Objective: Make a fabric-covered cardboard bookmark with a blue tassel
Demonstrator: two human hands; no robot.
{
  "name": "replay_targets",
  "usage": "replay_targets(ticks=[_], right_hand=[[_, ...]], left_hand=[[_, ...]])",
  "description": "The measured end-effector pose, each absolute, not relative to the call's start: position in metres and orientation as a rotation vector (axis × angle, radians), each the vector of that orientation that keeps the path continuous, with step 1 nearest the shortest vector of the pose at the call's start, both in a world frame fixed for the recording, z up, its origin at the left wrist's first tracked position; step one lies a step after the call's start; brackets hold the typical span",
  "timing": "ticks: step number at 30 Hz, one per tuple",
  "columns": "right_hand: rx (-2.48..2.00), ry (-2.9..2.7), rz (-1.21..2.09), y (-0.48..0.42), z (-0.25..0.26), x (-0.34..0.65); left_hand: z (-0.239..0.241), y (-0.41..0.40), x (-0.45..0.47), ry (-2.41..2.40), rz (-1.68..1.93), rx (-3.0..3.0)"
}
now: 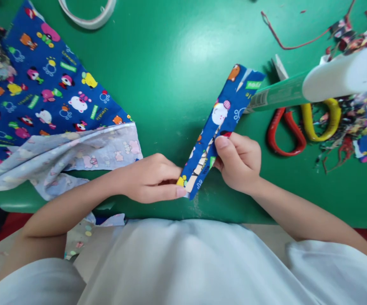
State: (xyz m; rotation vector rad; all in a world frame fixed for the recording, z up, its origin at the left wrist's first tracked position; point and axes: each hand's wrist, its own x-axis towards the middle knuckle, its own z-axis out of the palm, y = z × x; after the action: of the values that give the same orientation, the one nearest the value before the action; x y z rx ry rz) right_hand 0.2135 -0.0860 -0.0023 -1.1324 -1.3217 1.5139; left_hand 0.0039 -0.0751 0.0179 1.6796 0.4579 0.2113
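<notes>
A narrow folded strip of blue cartoon-print fabric (pixel 221 118) slants over the green table (pixel 177 76), its upper end near a glue tube. My left hand (pixel 153 178) pinches the strip's lower end between thumb and fingers. My right hand (pixel 238 161) grips the strip at its middle, thumb pressed on the folded edge. Both hands hold it just above the table's near edge.
A large piece of the same blue fabric (pixel 40 97) lies at the left, its pale underside turned up. A white-capped glue tube (pixel 316 82) lies over scissors with red and yellow handles (pixel 300 127). Fabric scraps (pixel 357 131) litter the right. A tape roll (pixel 88 15) sits at the far edge.
</notes>
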Motion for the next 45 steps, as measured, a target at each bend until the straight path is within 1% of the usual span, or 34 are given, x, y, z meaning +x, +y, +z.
replay_targets(ticks=[5,12,16,24,34,39,45], right_hand=[[-1.052,-1.534,1.395,-0.082,0.003,0.213],[-0.997,-1.595,1.326,-0.082,0.002,0.213],[-0.929,-1.653,1.311,-0.081,0.002,0.214],[-0.8,-1.868,1.229,-0.08,0.001,0.213],[-0.694,-1.882,1.331,-0.08,0.003,0.215],[-0.614,-1.957,1.328,-0.08,-0.001,0.215],[-0.757,-1.883,1.362,-0.083,0.002,0.216]], left_hand=[[0.02,-0.078,0.008,0.647,0.39,1.638],[0.021,-0.083,0.013,0.701,0.479,1.744],[0.018,-0.085,0.011,0.683,0.483,1.649],[0.017,-0.087,0.012,0.812,0.543,1.526],[0.013,-0.088,0.012,0.787,0.609,1.518],[0.013,-0.086,0.01,0.82,0.555,1.565],[0.013,-0.087,0.011,0.819,0.575,1.605]])
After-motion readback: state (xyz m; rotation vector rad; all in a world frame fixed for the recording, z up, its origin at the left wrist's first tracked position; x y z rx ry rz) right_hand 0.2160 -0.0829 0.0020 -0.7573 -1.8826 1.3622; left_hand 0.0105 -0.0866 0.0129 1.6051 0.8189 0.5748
